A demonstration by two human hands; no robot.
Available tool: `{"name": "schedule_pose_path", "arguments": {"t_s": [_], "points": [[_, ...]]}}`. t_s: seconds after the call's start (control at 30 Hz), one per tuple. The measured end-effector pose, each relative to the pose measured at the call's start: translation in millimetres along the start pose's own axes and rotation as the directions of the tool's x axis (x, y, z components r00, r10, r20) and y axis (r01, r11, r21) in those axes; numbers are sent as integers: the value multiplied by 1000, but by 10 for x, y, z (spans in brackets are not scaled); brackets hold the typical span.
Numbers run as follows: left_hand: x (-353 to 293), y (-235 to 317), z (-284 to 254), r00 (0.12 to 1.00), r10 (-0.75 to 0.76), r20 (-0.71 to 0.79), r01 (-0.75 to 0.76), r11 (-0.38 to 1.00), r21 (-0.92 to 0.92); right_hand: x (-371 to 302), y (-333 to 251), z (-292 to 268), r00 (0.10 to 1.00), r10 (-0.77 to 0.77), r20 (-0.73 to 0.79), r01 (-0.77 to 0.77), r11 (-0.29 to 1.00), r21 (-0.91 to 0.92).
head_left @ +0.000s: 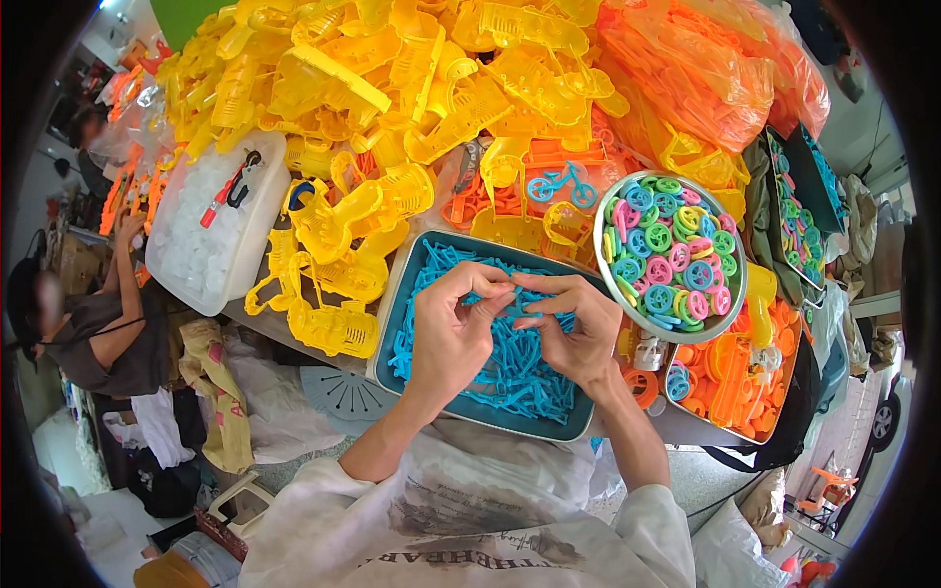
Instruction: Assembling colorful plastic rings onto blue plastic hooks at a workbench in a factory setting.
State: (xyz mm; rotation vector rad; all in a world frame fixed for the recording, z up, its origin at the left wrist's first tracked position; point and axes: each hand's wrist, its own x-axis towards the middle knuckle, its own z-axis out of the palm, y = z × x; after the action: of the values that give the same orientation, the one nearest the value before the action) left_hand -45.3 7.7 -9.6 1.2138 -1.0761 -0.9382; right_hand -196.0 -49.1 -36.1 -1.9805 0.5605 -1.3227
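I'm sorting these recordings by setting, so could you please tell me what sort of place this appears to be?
Probably a plastic-parts workshop, judging by the heap of yellow moulded plastic pieces, the round metal bowl of multicoloured plastic wheels, and the teal rectangular tray of thin blue plastic pieces.

Your tray (490, 414) is dark teal with a paler rim, its bits (520, 372) bright blue, and your shirt (431, 559) white with a grey-and-black print. You've got solid yellow on the parts pile (323, 78), see-through orange on the bag (686, 73), light blue on the bike (561, 186), plain green on the sheet (181, 18). Your bowl (676, 335) is silver, its wheels (679, 257) mixed pink, green, blue and yellow; tub (257, 225) milky white, tool (218, 206) red and black.
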Motion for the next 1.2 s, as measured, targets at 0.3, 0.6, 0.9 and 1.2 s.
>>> {"name": "schedule_pose_path", "arguments": {"t_s": [0.3, 0.6, 0.9, 1.2], "points": [[87, 161, -257, 968, -92, 232, 16, 950, 311, 16, 19, 25, 986, 162, 29, -162, 987, 1], [171, 34, -234, 884, 311, 350, -466, 662, 587, 15, 1, 45, 1000, -3, 1, 3, 998, -58], [165, -21, -305, 825, 363, 434, -563, 601, 567, 16, -18, 38, 998, 56, 20, -54, 993, -108], [78, -20, -411, 886, 392, 249, -462, 685, 563, 3, -83, 130, 871, 469, 143, -482, 874, 67]]}}
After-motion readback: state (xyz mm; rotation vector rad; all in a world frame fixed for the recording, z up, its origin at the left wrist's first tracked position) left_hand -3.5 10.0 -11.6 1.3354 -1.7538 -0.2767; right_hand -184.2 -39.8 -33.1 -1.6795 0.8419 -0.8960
